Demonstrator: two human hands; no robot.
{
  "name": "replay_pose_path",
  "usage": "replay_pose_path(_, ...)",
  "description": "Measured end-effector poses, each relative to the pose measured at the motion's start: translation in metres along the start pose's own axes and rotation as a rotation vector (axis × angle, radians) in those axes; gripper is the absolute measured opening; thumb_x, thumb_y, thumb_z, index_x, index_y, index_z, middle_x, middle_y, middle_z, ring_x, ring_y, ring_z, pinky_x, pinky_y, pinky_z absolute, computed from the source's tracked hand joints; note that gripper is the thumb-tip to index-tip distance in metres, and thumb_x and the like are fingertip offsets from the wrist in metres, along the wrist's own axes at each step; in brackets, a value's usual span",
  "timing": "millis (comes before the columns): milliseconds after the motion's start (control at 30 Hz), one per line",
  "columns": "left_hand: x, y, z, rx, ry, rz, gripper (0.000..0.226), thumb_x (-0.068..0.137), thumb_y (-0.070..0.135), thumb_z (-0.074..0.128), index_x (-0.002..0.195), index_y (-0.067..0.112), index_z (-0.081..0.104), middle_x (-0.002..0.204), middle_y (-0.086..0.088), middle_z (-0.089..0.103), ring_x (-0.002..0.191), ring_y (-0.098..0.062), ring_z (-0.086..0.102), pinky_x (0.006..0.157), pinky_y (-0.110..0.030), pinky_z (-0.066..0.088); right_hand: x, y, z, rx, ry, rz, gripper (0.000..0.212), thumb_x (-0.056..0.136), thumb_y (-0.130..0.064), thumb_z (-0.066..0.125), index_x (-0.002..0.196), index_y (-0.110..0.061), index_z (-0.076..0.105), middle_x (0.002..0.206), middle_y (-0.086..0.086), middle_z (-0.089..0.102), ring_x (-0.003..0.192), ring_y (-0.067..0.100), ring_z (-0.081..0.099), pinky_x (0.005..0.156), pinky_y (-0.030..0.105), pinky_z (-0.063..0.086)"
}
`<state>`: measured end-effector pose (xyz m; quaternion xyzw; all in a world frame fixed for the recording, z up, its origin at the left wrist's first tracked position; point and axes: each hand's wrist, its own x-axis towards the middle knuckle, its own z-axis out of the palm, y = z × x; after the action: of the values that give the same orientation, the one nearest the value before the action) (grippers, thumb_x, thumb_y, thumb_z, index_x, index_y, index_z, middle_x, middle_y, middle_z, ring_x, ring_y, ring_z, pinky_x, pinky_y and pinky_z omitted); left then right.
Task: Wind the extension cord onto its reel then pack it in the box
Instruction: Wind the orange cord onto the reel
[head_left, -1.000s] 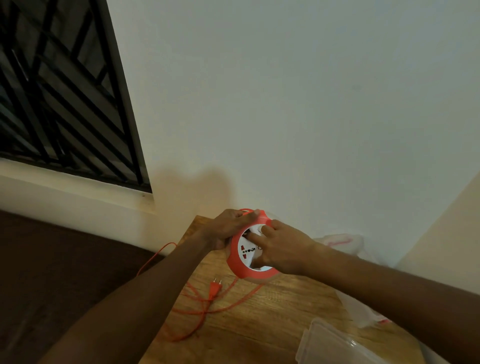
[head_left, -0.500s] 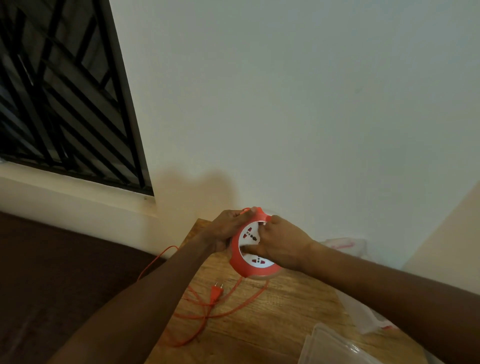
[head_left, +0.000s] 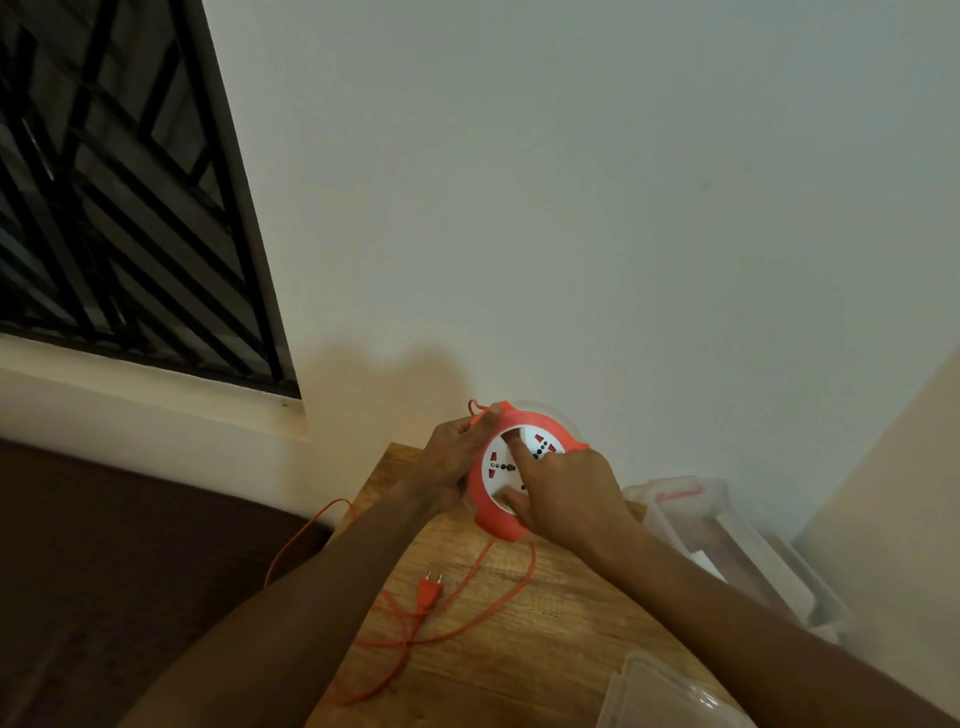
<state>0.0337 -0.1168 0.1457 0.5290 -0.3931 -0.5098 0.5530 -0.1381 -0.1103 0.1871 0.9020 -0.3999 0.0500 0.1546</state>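
A round red reel (head_left: 496, 525) with a white socket face is held above the far end of the wooden table (head_left: 519, 665). My left hand (head_left: 452, 462) grips its left rim, fingers curled over the edge. My right hand (head_left: 566, 493) lies on the white face, forefinger stretched up across it and thumb hooked at the lower edge. Loose orange cord (head_left: 467, 623) hangs from the reel and loops over the table, with the plug (head_left: 428, 592) lying on the wood. One strand trails off the table's left side.
A clear plastic box (head_left: 727, 540) stands at the right by the wall. A clear lid (head_left: 670, 696) lies at the table's near right corner. A barred window fills the upper left, and a dark surface lies left of the table.
The white face has turned under my right hand, whose forefinger now points up across it. The loose cord on the table has shifted slightly.
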Motion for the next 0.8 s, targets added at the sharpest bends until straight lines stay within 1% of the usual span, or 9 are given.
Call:
replay_pose_path(67,-0.003,0.000,0.002,0.000,-0.028,-0.016,0.068,0.077,0.063,0.068,0.119,0.010,0.074,0.110,-0.016,0.080,0.099,-0.042,0.077,0.093,-0.060,0.060,-0.002,0.002,0.001,-0.061,0.035,-0.052,0.069,0.096,-0.055,0.046,0.152,-0.018,0.030,0.118,0.011,0.070,0.098,0.030,0.069,0.089,0.042,0.052)
replay_pose_path(100,-0.004,-0.001,0.002,0.008,-0.034,-0.018,0.067,0.076,0.062,0.068,0.118,0.010,0.074,0.109,-0.015,0.080,0.097,-0.041,0.077,0.093,-0.059,0.061,-0.003,0.003,0.001,-0.091,0.039,-0.092,0.066,0.094,-0.052,0.053,0.147,-0.015,0.040,0.115,0.011,0.071,0.095,0.030,0.070,0.089,0.042,0.051)
replay_pose_path(167,-0.004,-0.003,0.000,0.018,-0.039,-0.018,0.065,0.078,0.062,0.068,0.117,0.010,0.074,0.109,-0.016,0.080,0.097,-0.040,0.077,0.092,-0.058,0.061,-0.004,0.006,-0.003,-0.143,0.018,-0.207,0.055,0.079,-0.044,0.076,0.124,-0.015,0.064,0.107,0.010,0.074,0.089,0.028,0.071,0.085,0.041,0.053)
replay_pose_path(233,-0.004,-0.004,-0.005,0.007,-0.061,-0.028,0.070,0.078,0.063,0.070,0.121,0.007,0.072,0.114,-0.020,0.078,0.104,-0.046,0.074,0.095,-0.061,0.059,-0.006,0.012,-0.007,-0.158,-0.022,-0.341,0.049,0.061,-0.035,0.089,0.105,-0.019,0.074,0.106,0.010,0.072,0.090,0.029,0.069,0.079,0.042,0.055)
replay_pose_path(333,-0.005,-0.005,-0.011,0.038,-0.120,-0.043,0.085,0.071,0.070,0.078,0.125,0.005,0.071,0.119,-0.024,0.075,0.110,-0.051,0.070,0.098,-0.065,0.056,-0.008,0.022,-0.006,-0.164,-0.069,-0.557,0.053,0.059,-0.025,0.092,0.108,-0.026,0.073,0.126,0.012,0.062,0.106,0.032,0.061,0.080,0.045,0.054)
replay_pose_path(467,-0.003,-0.005,-0.012,0.127,-0.187,-0.100,0.089,0.066,0.073,0.082,0.120,0.003,0.073,0.117,-0.025,0.075,0.113,-0.053,0.068,0.101,-0.065,0.054,-0.010,0.027,-0.009,-0.237,-0.106,-0.649,0.060,0.064,-0.030,0.091,0.118,-0.037,0.064,0.137,0.010,0.054,0.115,0.031,0.056,0.081,0.042,0.052)
replay_pose_path(533,-0.004,-0.005,-0.012,0.149,-0.212,-0.115,0.086,0.068,0.072,0.081,0.120,0.004,0.074,0.117,-0.024,0.076,0.113,-0.052,0.068,0.102,-0.065,0.053,-0.011,0.026,-0.011,-0.267,-0.084,-0.664,0.063,0.068,-0.031,0.088,0.124,-0.038,0.058,0.135,0.010,0.054,0.113,0.031,0.056,0.079,0.041,0.051)
replay_pose_path(633,-0.005,-0.006,-0.012,0.157,-0.215,-0.124,0.081,0.073,0.070,0.078,0.121,0.005,0.073,0.116,-0.022,0.077,0.110,-0.048,0.071,0.100,-0.063,0.055,-0.012,0.022,-0.010,-0.266,-0.087,-0.623,0.072,0.073,-0.034,0.085,0.135,-0.036,0.048,0.131,0.016,0.053,0.114,0.036,0.053,0.081,0.045,0.051)
replay_pose_path(800,-0.004,-0.005,-0.009,0.157,-0.192,-0.123,0.067,0.083,0.060,0.071,0.120,0.004,0.072,0.115,-0.023,0.077,0.106,-0.045,0.074,0.096,-0.057,0.060,-0.013,0.007,-0.008,-0.340,-0.142,-0.566,0.069,0.081,-0.037,0.078,0.140,-0.038,0.043,0.128,0.017,0.056,0.116,0.037,0.051,0.088,0.048,0.047)
